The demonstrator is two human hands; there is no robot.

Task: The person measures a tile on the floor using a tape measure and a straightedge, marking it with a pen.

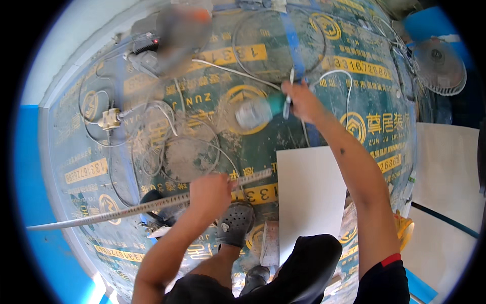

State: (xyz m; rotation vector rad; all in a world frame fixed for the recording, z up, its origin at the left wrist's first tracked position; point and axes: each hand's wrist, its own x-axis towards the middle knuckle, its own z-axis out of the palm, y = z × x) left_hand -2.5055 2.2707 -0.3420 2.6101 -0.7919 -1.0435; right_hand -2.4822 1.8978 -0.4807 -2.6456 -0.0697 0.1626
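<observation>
My left hand (210,195) is closed around a long steel ruler (157,203). The ruler slants across the floor, its far end reaching toward the left wall and its short end sticking out to the right of my fist. My right hand (305,103), arm stretched forward, grips a slim pale pen-like thing (287,110) held roughly upright. Right beside those fingers is a cylindrical thing, teal at one end and clear or silvery at the other (253,112); I cannot tell if the hand touches it. Below the right forearm lies a white rectangular board (308,187).
Loose cables (217,147) and a socket block (110,119) lie on the printed green floor covering (324,126). A blurred thing with orange (185,35) is at the far left. A fan (438,66) and large white panels (445,172) are on the right. My grey clog (236,222) is near the ruler.
</observation>
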